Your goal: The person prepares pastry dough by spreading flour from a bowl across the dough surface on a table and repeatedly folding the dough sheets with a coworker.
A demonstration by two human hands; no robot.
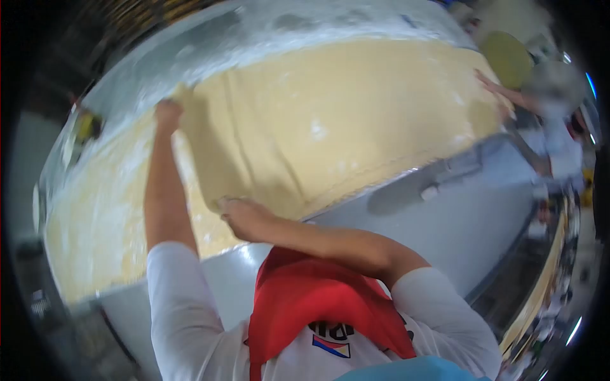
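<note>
A broad sheet of pale yellow dough [362,108] stretches across the work table. Its left edge is lifted and bends over, casting a shadow. At the far corner of that edge, my left hand [168,115] is closed on the dough. My right hand [246,218] grips the near corner with bent fingers, close to the table's front edge. Below and left of the raised edge lies another stretch of dough [105,222], streaked with white flour. Creases run through the upper sheet just right of my hands.
Flour [267,41] covers the far strip of the table. A co-worker's hand [492,86] rests at the dough's right end. Beside that person is a round yellowish container [506,59]. The bare grey table front [406,213] lies nearer me. A yellow object [88,126] stands beyond the left side.
</note>
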